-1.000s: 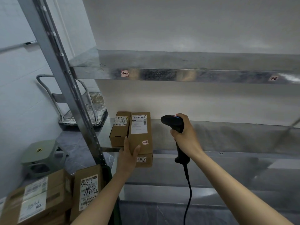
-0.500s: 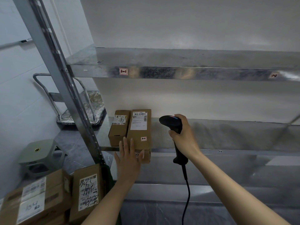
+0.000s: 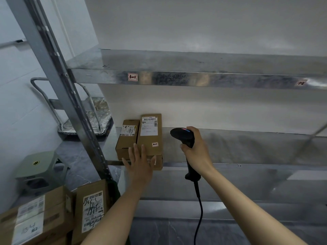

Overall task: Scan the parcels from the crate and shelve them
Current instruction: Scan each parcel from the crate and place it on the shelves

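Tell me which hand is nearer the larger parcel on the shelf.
Left. The left hand is spread open at the front end of the larger parcel; the right hand is off to its right, gripping the scanner.

Two brown cardboard parcels are lying flat, side by side and touching, at the left end of the metal shelf [image 3: 247, 149]. The longer parcel [image 3: 150, 137], on the right, is showing a white shipping label at its far end and a small red-and-white sticker nearer, with its near end reaching the shelf's front edge. The shorter parcel [image 3: 127, 137] is carrying a smaller label. The right hand [image 3: 196, 152] is gripping the black corded scanner [image 3: 184, 137] upright just right of them, head pointing left. At near left, a scribbled-on parcel [image 3: 92, 209] is standing beside a flat parcel [image 3: 35, 214].
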